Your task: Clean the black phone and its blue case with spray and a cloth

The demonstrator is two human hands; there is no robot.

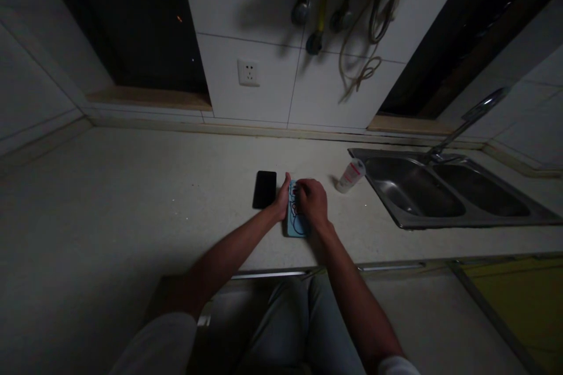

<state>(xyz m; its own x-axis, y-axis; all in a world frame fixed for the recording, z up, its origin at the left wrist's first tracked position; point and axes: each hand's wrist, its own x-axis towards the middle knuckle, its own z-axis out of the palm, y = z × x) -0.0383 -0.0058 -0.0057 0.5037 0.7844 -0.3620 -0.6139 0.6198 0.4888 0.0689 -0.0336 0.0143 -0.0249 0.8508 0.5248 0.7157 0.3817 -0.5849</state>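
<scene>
A flat light blue rectangular thing with a dark line drawing (297, 224), a little larger than a phone, lies on the white countertop (132, 199) in front of me. My left hand (282, 199) grips its left edge, thumb pointing up. Over its upper right part is my right hand (314, 201), fingers curled down and pinched together against the printed face. Whatever those fingertips may hold is hidden. Just left of my left hand lies a black smartphone (264, 189), dark side up. A translucent plastic cup with red print (350, 176) stands to the right of my right hand.
A double steel sink (398, 224) with a chrome faucet (466, 120) is set into the counter at right. On the tiled wall are a socket (248, 72) and hanging hoses (373, 6). The counter's front edge runs close to my legs. The light is dim.
</scene>
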